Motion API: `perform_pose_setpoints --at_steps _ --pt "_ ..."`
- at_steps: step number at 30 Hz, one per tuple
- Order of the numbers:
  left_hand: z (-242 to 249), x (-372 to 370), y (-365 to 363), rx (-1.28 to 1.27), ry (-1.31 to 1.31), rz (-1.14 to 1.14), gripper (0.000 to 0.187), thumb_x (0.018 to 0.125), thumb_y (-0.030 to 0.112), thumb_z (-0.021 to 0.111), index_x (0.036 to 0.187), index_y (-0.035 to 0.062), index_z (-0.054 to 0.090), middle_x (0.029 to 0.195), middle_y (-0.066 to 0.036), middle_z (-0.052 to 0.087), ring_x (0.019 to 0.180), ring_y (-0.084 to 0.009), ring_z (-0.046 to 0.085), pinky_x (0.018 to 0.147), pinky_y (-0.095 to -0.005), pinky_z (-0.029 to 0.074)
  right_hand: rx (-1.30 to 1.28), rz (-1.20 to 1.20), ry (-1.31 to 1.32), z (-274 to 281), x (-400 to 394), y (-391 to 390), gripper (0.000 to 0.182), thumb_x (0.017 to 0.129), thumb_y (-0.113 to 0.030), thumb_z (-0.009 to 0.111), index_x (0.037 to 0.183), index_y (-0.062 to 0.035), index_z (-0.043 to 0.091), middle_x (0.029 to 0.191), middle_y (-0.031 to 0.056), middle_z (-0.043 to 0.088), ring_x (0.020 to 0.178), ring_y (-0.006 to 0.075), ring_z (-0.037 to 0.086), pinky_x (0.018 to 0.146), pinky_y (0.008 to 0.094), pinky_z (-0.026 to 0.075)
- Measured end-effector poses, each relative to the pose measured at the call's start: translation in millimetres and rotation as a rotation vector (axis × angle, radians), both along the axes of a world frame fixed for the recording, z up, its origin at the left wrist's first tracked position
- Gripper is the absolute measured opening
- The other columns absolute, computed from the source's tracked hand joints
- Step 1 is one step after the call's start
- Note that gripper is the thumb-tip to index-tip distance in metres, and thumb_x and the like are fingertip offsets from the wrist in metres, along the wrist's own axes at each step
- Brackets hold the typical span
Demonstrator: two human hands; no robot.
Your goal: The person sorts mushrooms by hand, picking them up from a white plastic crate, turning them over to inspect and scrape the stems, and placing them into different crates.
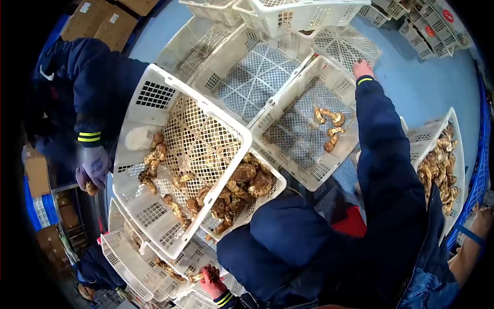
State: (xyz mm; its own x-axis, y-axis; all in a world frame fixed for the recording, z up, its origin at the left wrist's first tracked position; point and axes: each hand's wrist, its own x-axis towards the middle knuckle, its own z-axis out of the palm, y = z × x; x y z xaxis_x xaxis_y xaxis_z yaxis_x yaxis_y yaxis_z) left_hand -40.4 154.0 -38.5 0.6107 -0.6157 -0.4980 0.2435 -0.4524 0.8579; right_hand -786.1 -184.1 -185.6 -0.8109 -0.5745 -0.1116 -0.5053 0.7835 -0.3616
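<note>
My left hand (212,283), low in the view, is closed on a mushroom (196,278) with a pale stem, above white crates holding more mushrooms. My right arm stretches far forward. At its end my right hand (363,68) looks closed, beside the far corner of a white crate (315,181); what its fingers hold, if anything, is hidden. Inside that crate lie several mushrooms (332,117). Nearer my knees, a tilted white crate (177,252) contains scattered mushrooms (154,154). It overlaps a crate piled with brown-capped mushrooms (257,180).
A co-worker's gloved hand (94,166) holds a mushroom at the left. Another mushroom-filled crate (459,170) stands at the right, near another person's bare arm (471,242). Stacked white crates (319,13) fill the far side. Cardboard boxes (98,23) stand at upper left.
</note>
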Motion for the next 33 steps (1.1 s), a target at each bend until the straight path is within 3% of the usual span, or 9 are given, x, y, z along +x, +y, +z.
perform_pose_setpoints --at_steps 7,9,11,16,19,21,22,26,33 --pt "-7.1 -4.5 6.5 0.111 -0.057 0.006 0.017 0.084 0.019 0.061 0.091 0.0062 0.053 0.084 -0.006 0.058 0.066 -0.0126 0.054 0.056 -0.0241 0.043 0.204 0.469 0.286 -37.6 5.7 -2.6 0.048 0.085 -0.042 0.041 0.124 -0.0136 0.046 0.123 0.0147 0.048 0.116 0.0301 0.043 0.098 0.038 0.034" --pt "-9.8 2.5 7.2 0.147 -0.057 -0.002 0.017 0.084 0.019 0.061 0.093 0.0064 0.054 0.085 -0.006 0.059 0.067 -0.0133 0.054 0.058 -0.0245 0.045 0.141 0.365 0.203 -82.7 -14.2 7.7 0.046 0.087 -0.04 0.039 0.123 -0.0133 0.046 0.123 0.0153 0.048 0.114 0.0309 0.045 0.096 0.0383 0.036" --pt "-9.5 5.4 9.4 0.167 -0.07 -0.014 0.017 0.083 0.019 0.061 0.094 0.0067 0.054 0.086 -0.007 0.059 0.067 -0.0139 0.054 0.059 -0.0246 0.045 0.055 0.453 0.299 -98.3 -29.4 18.3 0.041 0.089 -0.034 0.036 0.122 -0.0129 0.047 0.121 0.0125 0.05 0.106 0.0296 0.052 0.091 0.0384 0.041" --pt "-3.9 3.6 10.3 0.106 -0.055 0.015 0.016 0.083 0.017 0.061 0.094 0.0071 0.054 0.089 -0.008 0.059 0.072 -0.0146 0.055 0.06 -0.0255 0.045 0.1 0.347 0.244 -89.2 -26.6 25.2 0.034 0.087 -0.028 0.04 0.118 -0.0226 0.051 0.114 0.0113 0.054 0.104 0.029 0.053 0.088 0.039 0.043" --pt "-2.1 4.5 13.2 0.076 -0.075 0.01 0.016 0.083 0.016 0.061 0.093 0.0069 0.054 0.089 -0.008 0.059 0.071 -0.0144 0.055 0.061 -0.0262 0.045 0.261 0.37 0.307 -83.6 -27.9 28.0 0.031 0.087 -0.029 0.04 0.114 -0.018 0.052 0.114 0.0108 0.054 0.106 0.0288 0.052 0.089 0.0388 0.042" --pt "-1.4 4.7 13.7 0.083 -0.043 0.008 0.016 0.083 0.017 0.061 0.093 0.0065 0.054 0.088 -0.007 0.059 0.07 -0.0142 0.055 0.061 -0.0267 0.045 0.17 0.408 0.329 -77.9 -26.0 33.7 0.032 0.087 -0.029 0.039 0.115 -0.0173 0.052 0.116 0.0096 0.053 0.108 0.0278 0.05 0.091 0.038 0.041" --pt "-3.2 4.5 14.4 0.059 -0.015 -0.002 0.017 0.083 0.018 0.062 0.093 0.006 0.054 0.086 -0.007 0.058 0.069 -0.0141 0.054 0.061 -0.0259 0.044 0.343 0.369 0.311 -74.0 -29.9 35.7 0.033 0.089 -0.027 0.037 0.117 -0.0191 0.051 0.118 0.0088 0.052 0.11 0.0268 0.05 0.091 0.0378 0.041" --pt "-5.8 -1.2 8.5 0.113 -0.053 0.018 0.015 0.084 0.017 0.06 0.091 0.0052 0.054 0.086 -0.007 0.058 0.069 -0.0133 0.053 0.06 -0.0245 0.044 0.37 0.292 0.31 -72.0 -38.0 59.2 0.037 0.09 -0.019 0.031 0.122 -0.024 0.048 0.125 0.006 0.048 0.113 0.021 0.049 0.092 0.0346 0.041" --pt "-9.9 1.6 7.6 0.128 -0.043 -0.009 0.016 0.083 0.018 0.062 0.09 0.0067 0.055 0.086 -0.006 0.059 0.069 -0.0131 0.055 0.061 -0.025 0.045 0.45 0.251 0.249 -70.1 -41.7 69.4 0.041 0.089 -0.015 0.029 0.126 -0.0248 0.045 0.129 0.0051 0.045 0.115 0.0218 0.047 0.094 0.036 0.04"
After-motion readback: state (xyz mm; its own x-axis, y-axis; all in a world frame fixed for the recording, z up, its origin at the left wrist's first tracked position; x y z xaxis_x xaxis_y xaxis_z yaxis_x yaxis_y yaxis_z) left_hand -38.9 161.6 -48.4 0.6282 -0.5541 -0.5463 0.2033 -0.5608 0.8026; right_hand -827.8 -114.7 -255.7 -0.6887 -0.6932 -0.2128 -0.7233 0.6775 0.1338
